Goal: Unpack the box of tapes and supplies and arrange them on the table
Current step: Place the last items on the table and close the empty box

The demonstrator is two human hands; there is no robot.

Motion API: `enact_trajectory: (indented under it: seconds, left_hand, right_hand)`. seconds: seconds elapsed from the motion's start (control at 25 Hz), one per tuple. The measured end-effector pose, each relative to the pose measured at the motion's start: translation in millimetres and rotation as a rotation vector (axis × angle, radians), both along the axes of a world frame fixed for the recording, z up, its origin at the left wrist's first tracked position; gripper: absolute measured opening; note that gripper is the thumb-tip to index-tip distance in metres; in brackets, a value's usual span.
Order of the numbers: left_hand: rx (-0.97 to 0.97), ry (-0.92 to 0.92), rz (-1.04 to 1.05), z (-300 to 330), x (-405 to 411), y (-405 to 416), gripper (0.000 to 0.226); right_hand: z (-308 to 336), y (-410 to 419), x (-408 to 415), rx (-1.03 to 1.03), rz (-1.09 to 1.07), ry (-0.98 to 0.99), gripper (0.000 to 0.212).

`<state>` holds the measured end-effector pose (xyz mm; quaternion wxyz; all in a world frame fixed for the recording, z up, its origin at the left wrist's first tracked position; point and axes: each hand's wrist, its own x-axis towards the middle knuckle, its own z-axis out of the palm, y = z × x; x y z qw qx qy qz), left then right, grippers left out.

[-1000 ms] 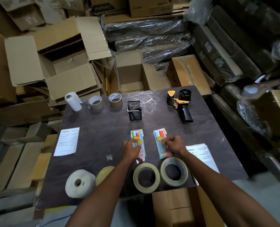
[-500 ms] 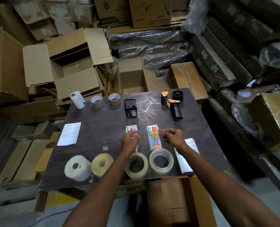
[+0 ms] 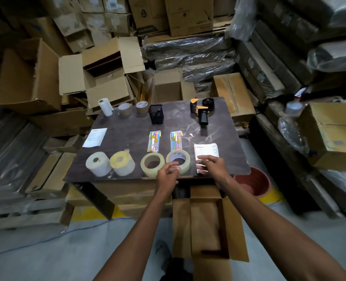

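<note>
Both hands have drawn back from the two clear packets of coloured pens (image 3: pixel 154 141) toward the dark table's (image 3: pixel 131 128) near edge. Left hand (image 3: pixel 166 175) hovers loosely curled, holding nothing, over a clear tape roll (image 3: pixel 177 160); right hand (image 3: pixel 212 165) presses relaxed fingers on a white paper stack (image 3: pixel 206 152). Beyond stands a black-and-orange tape dispenser (image 3: pixel 201 110).

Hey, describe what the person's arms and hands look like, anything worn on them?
Both forearms are bare as far as the frame shows: no sleeves, gloves, watch or bands in view. The left hand and right hand show no rings that I can make out, though motion blur softens the fingers.
</note>
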<state>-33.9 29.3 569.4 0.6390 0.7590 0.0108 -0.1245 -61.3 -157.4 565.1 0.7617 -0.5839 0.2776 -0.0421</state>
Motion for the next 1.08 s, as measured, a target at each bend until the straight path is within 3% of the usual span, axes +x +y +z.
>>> enact_trajectory:
  seconds: [0.2,0.6,0.88,1.08]
  left_hand:
    - [0.020,0.145,-0.029,-23.4,-81.7,12.8,0.017]
    - [0.164,0.338,-0.160,-109.2,-160.3,46.1,0.016]
    - [0.299,0.372,-0.200,-173.9,-182.6,63.3,0.019]
    - [0.384,0.324,-0.230,-268.9,-180.4,50.8,0.020]
  right_hand:
    - [-32.0,4.5,-89.5,0.015,-0.031,0.098,0.015]
    - [-92.9,25.4,-210.5,0.004,-0.148,0.322,0.016]
    - [-159.9,37.3,-230.2,0.002,-0.142,0.435,0.019]
    - [-264.5,21.7,-220.5,-0.080,-0.073,0.455,0.016]
